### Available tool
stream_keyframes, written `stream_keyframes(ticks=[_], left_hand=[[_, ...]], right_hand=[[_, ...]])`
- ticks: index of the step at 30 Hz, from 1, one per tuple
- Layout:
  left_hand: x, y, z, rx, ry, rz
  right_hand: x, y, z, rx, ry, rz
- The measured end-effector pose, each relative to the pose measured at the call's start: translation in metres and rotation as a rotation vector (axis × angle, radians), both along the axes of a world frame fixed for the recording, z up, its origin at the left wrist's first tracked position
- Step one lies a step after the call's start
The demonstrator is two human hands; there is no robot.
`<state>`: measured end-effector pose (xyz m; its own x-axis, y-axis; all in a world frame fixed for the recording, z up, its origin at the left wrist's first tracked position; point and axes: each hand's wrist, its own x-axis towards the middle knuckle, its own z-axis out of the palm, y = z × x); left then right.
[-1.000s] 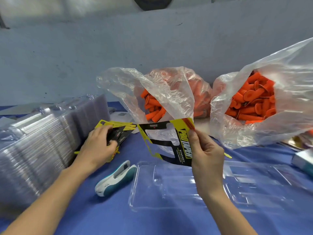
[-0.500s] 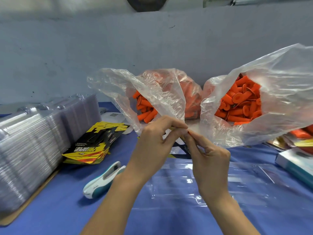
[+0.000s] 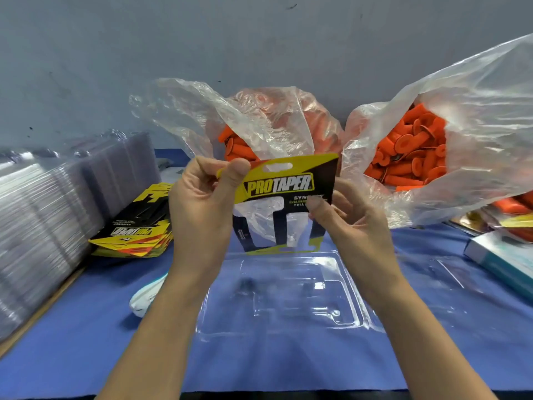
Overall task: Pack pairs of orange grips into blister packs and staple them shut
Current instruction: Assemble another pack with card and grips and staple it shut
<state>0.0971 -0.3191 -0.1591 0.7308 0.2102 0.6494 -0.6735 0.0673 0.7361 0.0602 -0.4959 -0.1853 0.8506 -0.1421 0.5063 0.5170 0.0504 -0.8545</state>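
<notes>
Fingers of L hand (image 3: 202, 209) & R hand (image 3: 354, 223) pinch insert card (image 3: 285, 183) upright above open blister pack (image 3: 277, 321).

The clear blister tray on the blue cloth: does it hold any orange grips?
No, the blister tray is empty; the orange grips sit in plastic bags.

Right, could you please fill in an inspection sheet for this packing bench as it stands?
Surface: blue cloth, flat.
Job's things: printed card held upright above open blister pack; left grip bag and right grip bag open behind; card stack and blister stack at left; stapler partly hidden by the left forearm.
Clutter: teal box at right edge.
Hands: left hand pinches the card's top left corner; right hand pinches its right edge.
Cables: nothing seen.
Surroundings: grey wall.
</notes>
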Motion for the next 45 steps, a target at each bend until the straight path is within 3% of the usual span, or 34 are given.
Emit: stream_keyframes(ticks=[4, 6, 8, 12, 14, 16, 19, 25, 27, 31, 35, 39, 45], left_hand=[[0.004, 0.007, -0.003, -0.046, 0.048, -0.090], [0.007, 0.012, -0.007, -0.074, 0.090, -0.143], [0.010, 0.014, -0.010, -0.079, 0.159, -0.160], [0.008, 0.016, -0.020, -0.010, 0.342, 0.040], [0.001, 0.017, -0.024, -0.100, 0.562, -0.203], [-0.008, 0.018, -0.031, -0.038, 0.751, -0.472], [-0.013, 0.024, -0.050, 0.144, 0.875, -0.528], [-0.002, 0.048, -0.079, 0.267, 0.953, -0.463], [-0.001, 0.053, -0.083, 0.336, 0.960, -0.455], [0.001, 0.061, -0.089, 0.464, 0.946, -0.354], [0.003, 0.070, -0.088, 0.586, 0.876, -0.207], [0.002, 0.065, -0.093, 0.606, 0.845, -0.175], [0.002, 0.061, -0.094, 0.536, 0.883, -0.202]], right_hand=[[-0.003, 0.012, 0.003, 0.076, -0.030, -0.085], [-0.005, 0.016, 0.005, 0.014, -0.110, -0.219], [-0.007, 0.019, 0.005, -0.208, -0.264, -0.443], [-0.014, 0.017, -0.003, -0.675, -0.579, -0.716], [-0.017, 0.017, -0.012, -0.908, -0.654, -0.780], [-0.019, 0.022, -0.027, -1.073, -0.663, -0.711], [-0.022, 0.030, -0.051, -1.182, -0.541, -0.568], [-0.024, 0.021, -0.069, -1.292, -0.076, -0.127], [-0.025, 0.018, -0.071, -1.307, -0.049, -0.072], [-0.024, 0.011, -0.064, -1.163, -0.027, -0.129], [-0.015, -0.017, -0.063, -1.040, 0.157, -0.354], [-0.012, -0.034, -0.069, -1.076, 0.310, -0.434], [-0.012, -0.040, -0.075, -1.156, 0.386, -0.436]])
